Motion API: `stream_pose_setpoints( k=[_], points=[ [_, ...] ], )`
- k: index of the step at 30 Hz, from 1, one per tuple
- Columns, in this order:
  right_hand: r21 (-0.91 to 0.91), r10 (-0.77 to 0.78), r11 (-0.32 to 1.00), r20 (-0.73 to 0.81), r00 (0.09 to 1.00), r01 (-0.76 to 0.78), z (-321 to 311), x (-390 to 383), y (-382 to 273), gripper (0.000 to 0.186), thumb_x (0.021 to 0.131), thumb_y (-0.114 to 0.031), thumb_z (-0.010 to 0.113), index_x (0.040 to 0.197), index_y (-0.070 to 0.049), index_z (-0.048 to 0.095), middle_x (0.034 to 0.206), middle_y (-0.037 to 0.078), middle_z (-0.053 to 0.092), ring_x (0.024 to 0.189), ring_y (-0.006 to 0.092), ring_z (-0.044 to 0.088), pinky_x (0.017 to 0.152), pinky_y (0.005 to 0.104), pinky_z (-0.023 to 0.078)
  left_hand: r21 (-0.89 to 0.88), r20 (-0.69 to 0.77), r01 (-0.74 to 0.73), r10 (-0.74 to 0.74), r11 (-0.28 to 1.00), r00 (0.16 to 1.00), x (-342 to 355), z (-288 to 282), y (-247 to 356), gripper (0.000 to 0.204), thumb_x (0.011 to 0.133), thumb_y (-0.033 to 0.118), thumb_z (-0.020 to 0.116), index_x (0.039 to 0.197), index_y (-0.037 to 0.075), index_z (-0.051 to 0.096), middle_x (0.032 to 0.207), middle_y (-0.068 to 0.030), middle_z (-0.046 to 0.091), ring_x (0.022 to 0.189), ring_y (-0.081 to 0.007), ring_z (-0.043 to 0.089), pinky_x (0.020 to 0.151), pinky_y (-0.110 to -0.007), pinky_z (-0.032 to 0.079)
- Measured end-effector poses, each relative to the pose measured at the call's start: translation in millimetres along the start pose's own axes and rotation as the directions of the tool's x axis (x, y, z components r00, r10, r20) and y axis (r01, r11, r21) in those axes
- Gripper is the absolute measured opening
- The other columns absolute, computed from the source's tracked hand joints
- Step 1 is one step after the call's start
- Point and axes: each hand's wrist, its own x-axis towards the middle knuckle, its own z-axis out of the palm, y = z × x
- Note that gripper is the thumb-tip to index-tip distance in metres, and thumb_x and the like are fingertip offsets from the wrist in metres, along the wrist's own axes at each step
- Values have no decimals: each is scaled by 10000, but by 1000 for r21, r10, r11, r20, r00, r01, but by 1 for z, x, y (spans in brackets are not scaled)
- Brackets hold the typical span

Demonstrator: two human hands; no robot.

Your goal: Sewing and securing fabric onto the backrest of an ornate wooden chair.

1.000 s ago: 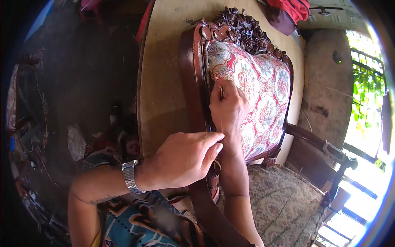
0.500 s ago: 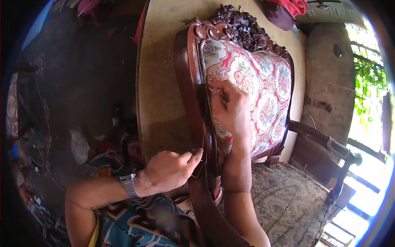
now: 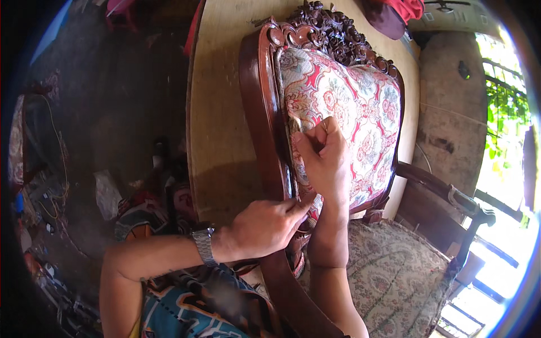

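A padded chair back [image 3: 369, 107] in red and cream floral fabric is set in a dark, carved wooden frame [image 3: 257, 96]. My right hand [image 3: 327, 163] is closed in a pinch over the cushion's left part, and a thin needle [image 3: 325, 126] shows at its fingertips. Lower down, my left hand [image 3: 265, 228], with a metal watch [image 3: 204, 247] on its wrist, reaches across the frame's side. Its thumb and forefinger are pressed together by the cushion's lower left edge, near my right wrist. Whatever they grip is too small to make out.
The chair's worn floral seat [image 3: 394, 270] lies at lower right, beside a wooden armrest [image 3: 445, 188]. Behind the back stands a pale wooden board [image 3: 220, 112]. Red cloth [image 3: 394, 14] hangs at the top. Clutter, including a clear plastic bag [image 3: 107, 194], covers the left floor.
My right hand has come down and slightly right, off the cushion's left edge. My left hand has moved right, across the frame. The thread seen earlier between them no longer shows clearly.
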Motion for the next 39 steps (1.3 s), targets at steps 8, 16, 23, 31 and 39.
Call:
stream_pose_setpoints(
  k=[8, 16, 23, 31, 39],
  points=[
    [322, -81, 943, -42, 996, 91, -4, -26, 19, 353, 827, 66, 638, 742, -103, 340, 635, -42, 378, 576, 32, 311, 493, 220, 282, 77, -141, -300, 308, 951, 941, 14, -129, -22, 296, 861, 167, 548, 1076, 18, 687, 1180, -188, 611, 1000, -311, 619, 910, -416, 481],
    [119, -353, 931, 58, 934, 344, -5, -49, 14, 218, 818, 62, 645, 801, -55, 461, 586, 36, 395, 467, 152, 404, 455, 300, 366, 88, 109, -483, 473, 871, 874, 87, -83, -58, 376, 801, 7, 637, 1161, 97, 576, 855, -83, 645, 798, -250, 665, 771, -396, 558],
    [879, 234, 443, -306, 923, 179, -32, -50, 54, 431, 1038, -308, 404, 662, -124, 297, 605, -20, 282, 554, 107, 247, 530, 282, 248, 482, 215, -425, 367, 766, 905, 112, -101, -46, 202, 841, 219, 681, 997, 92, 695, 815, -60, 607, 667, -231, 651, 613, -340, 546],
    [676, 276, 705, -540, 795, 214, -42, -70, 78, 411, 1034, -349, 429, 705, -103, 431, 639, -7, 394, 552, 96, 297, 507, 253, 251, 555, 557, -678, 390, 482, 733, 137, -101, -50, 199, 851, 282, 660, 969, 125, 693, 793, -36, 635, 678, -200, 654, 605, -312, 541],
    [21, 19, 1000, -362, 932, -12, 12, -61, 36, 483, 738, -250, 829, 1108, -58, 585, 915, 105, 656, 808, 233, 633, 707, 342, 509, 441, 593, -817, 562, 371, 576, 146, -101, -60, 199, 796, 154, 613, 979, 98, 669, 799, -26, 637, 710, -187, 649, 622, -309, 546]
  ],
)
